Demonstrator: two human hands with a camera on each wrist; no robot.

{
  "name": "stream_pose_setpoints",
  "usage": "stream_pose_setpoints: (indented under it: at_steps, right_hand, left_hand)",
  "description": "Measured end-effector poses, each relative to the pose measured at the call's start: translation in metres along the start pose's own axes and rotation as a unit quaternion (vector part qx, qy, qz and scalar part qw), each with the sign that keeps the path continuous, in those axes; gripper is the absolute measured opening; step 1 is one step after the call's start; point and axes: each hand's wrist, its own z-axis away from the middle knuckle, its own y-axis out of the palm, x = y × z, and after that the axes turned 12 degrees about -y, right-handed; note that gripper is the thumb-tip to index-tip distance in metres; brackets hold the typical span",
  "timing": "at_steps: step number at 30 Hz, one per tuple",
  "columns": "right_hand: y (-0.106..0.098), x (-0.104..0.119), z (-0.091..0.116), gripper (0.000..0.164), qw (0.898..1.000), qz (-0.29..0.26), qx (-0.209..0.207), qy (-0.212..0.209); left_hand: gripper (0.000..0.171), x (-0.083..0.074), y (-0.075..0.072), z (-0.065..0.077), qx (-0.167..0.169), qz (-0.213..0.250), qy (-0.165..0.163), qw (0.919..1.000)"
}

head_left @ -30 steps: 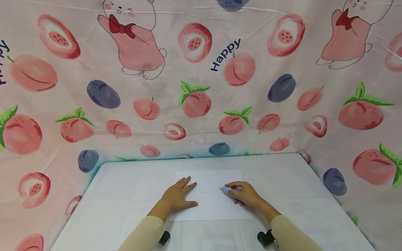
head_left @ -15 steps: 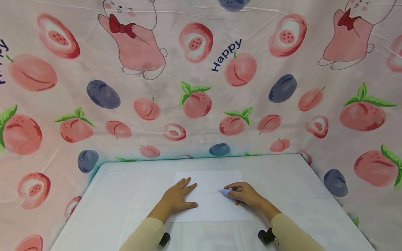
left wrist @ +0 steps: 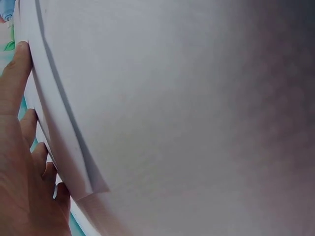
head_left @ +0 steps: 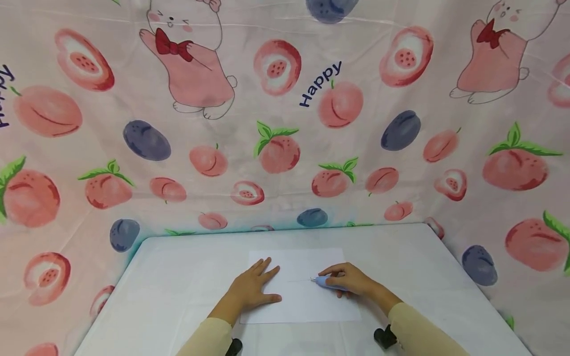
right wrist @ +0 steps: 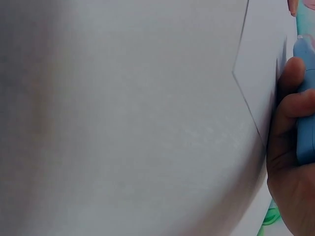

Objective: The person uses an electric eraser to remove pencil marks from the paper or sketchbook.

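Observation:
A white sheet of paper [head_left: 307,309] lies on the table, with a faint thin line [head_left: 297,281] across its middle. My left hand [head_left: 251,289] rests flat on the sheet's left side, fingers spread; in the left wrist view the hand [left wrist: 24,162] is seen along the left edge. On the sheet's right side my right hand [head_left: 354,279] grips a thick light-blue pen-like tool [head_left: 328,282], its thin tip close to the line's right end. Whether the tip touches the paper cannot be told. The right wrist view shows fingers curled round the blue body [right wrist: 306,128].
A white-covered table [head_left: 187,277] surrounds the sheet. Behind and beside it hangs a pink fruit-print cloth [head_left: 285,109]. Black devices sit near the wrists, one by the right wrist [head_left: 385,338] and one by the left wrist [head_left: 234,347].
The right hand has lowered the tool's tip slightly toward the line. The left hand stays in place on the paper. The head view has tilted up a little, so everything appears lower.

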Motion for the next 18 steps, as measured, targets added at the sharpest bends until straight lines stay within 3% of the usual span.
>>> stream_pose_setpoints:
  at_steps: [18]
  right_hand:
    - [-0.0017,-0.0061,-0.0024,0.025,1.000,-0.014,0.003,0.008]
  left_hand:
    - [0.085,-0.0024,-0.0011,-0.0011,0.007,-0.009,-0.013,0.9998]
